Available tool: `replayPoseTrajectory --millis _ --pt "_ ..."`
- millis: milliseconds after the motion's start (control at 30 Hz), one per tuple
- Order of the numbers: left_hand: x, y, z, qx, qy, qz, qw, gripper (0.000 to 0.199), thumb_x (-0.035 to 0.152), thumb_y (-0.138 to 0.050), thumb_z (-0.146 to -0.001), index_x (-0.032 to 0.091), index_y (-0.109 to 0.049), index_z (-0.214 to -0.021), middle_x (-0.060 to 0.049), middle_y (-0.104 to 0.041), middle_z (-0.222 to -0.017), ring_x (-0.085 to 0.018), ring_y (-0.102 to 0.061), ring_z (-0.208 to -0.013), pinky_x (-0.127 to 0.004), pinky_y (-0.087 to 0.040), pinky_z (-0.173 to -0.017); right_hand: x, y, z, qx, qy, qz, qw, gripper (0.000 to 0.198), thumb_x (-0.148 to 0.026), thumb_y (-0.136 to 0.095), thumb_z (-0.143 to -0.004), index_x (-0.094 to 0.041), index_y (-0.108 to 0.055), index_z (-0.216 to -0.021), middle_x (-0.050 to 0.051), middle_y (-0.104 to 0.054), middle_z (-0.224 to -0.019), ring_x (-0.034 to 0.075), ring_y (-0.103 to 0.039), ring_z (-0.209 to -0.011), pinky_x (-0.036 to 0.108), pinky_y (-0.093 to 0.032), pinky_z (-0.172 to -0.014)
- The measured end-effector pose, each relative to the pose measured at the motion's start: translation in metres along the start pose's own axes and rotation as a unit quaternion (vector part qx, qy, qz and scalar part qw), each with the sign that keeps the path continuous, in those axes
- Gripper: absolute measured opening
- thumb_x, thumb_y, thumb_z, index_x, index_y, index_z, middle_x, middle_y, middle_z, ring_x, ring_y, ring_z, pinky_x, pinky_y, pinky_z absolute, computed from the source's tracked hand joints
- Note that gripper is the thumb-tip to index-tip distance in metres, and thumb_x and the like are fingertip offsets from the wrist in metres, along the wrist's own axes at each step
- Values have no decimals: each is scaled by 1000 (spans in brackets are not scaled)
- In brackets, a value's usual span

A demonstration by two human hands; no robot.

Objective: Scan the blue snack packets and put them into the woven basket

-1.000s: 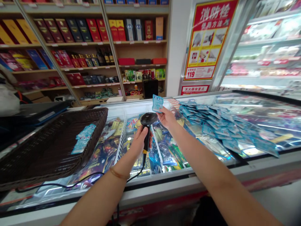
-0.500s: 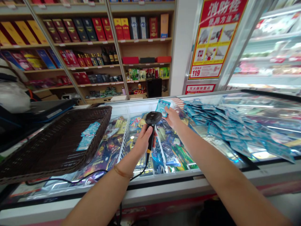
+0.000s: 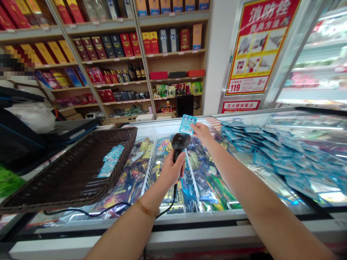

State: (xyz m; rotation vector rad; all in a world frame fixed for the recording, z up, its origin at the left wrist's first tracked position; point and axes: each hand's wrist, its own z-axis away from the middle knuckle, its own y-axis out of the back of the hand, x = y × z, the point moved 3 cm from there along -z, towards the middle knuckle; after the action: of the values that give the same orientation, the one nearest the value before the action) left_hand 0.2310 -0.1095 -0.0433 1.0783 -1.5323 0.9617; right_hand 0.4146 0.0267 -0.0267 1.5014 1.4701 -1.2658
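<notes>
My left hand (image 3: 173, 167) is closed around the handle of a black corded barcode scanner (image 3: 181, 141), its head tilted up and away from me. Just beyond it, my right hand (image 3: 201, 132) pinches a small light-blue packet (image 3: 188, 124) by its right edge, printed side towards me. The packet is above and behind the scanner head, apart from it. To the right, a large spread of similar blue packets (image 3: 260, 144) lies on the freezer's glass top. At left, a brown wicker basket (image 3: 73, 155) holds several more blue packets (image 3: 111, 160).
Below my hands is a chest freezer (image 3: 206, 222) with packaged goods in wire compartments. The scanner's black cable (image 3: 173, 200) runs left along the glass. Shelves of boxes and bottles (image 3: 114, 72) stand behind. A person's blurred head (image 3: 16, 65) is at far left.
The view has shifted, so most things sit lower and further right. The packet has turned slightly and shows its face more squarely. Both hands keep their hold.
</notes>
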Motion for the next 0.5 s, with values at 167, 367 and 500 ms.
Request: replayPoseTrajectory --millis 167,367,500 --pt "-2 -1 0 -21 1 -21 1000 48 65 -62 -83 21 -45 -92 8 -49 -55 -9 -41 -36 -21 -33 -37 3 -4 4 -14 -18 -15 1000 37 -53 -80 -66 -20 -63 -72 -3 -61 -62 16 -62 -68 26 -51 -66" --pt "-3 -1 1 -28 -2 -17 999 48 65 -63 -83 22 -46 -93 8 -50 -57 -8 -41 -38 -22 -32 -38 1 -3 7 -15 -26 -21 999 40 -53 -82 -62 -19 -61 -71 -5 -58 -64 13 -57 -68 26 -49 -69" --pt "-3 -1 1 -26 -3 -26 999 47 66 -61 -84 22 -45 -89 8 -48 -56 -8 -41 -38 -22 -33 -38 1 -1 8 -2 -30 -16 999 42 -54 -81 -61 -20 -61 -73 -5 -56 -65 12 -53 -66 26 -47 -69"
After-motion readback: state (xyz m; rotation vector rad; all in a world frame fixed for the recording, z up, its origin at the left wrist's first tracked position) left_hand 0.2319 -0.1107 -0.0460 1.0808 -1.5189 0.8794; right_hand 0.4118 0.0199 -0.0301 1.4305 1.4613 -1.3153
